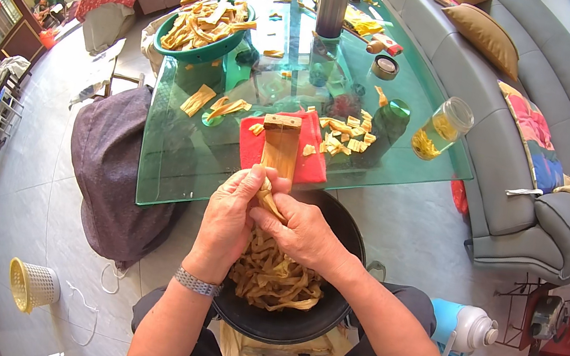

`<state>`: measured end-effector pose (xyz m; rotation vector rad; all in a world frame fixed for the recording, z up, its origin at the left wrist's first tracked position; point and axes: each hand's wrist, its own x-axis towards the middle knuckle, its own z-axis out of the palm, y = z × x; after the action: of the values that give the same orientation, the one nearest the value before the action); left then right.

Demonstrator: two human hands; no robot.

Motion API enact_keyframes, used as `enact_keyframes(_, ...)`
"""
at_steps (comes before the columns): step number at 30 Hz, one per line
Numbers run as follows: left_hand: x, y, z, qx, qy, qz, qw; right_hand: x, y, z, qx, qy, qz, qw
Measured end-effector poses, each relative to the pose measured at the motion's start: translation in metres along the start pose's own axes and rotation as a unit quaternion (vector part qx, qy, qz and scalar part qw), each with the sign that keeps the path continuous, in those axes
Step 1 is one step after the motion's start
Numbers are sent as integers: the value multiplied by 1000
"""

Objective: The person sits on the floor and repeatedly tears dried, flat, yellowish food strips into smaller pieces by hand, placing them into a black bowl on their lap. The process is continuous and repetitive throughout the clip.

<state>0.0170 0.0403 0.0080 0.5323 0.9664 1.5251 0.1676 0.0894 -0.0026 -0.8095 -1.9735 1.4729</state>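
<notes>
Above a black basin [349, 227], my left hand [231, 203] and my right hand [302, 231] come together, fingers closed on one tan, pliable-looking strip [266, 198]. I cannot make out what food the strip is. Many similar brown, curled strips [275, 275] fill the basin, which sits between my knees. Just beyond my fingertips, a narrow wooden board [279, 156] with a crosspiece at its far end rests on a folded red cloth [312, 160] at the glass table's near edge. Short cut yellowish pieces [341, 138] lie right of the cloth.
The green glass table [173, 166] carries a teal basin [233, 39] of pale pieces, a steel thermos [332, 3] and a glass jar [442, 129]. A cloth-covered seat [123, 165] stands left, a grey sofa [512, 187] right. On the floor are a yellow basket [33, 286] and a blue-white flask [461, 327].
</notes>
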Motion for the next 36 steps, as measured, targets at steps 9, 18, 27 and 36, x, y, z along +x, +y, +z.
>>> enact_keyframes(9,-3,-8,-6,27,-3,33,999,2,-7,-3,-98,-9,9,995)
enact_keyframes(18,-5,-7,-7,-132,-48,-54,989,-7,-14,6,-252,53,-212,943)
enact_keyframes(27,-8,-6,-2,-140,-37,-82,986,-21,-20,13,-287,30,-240,927)
enact_keyframes(36,-12,-11,-9,66,-32,-52,996,-37,-4,16,-192,-6,-87,978)
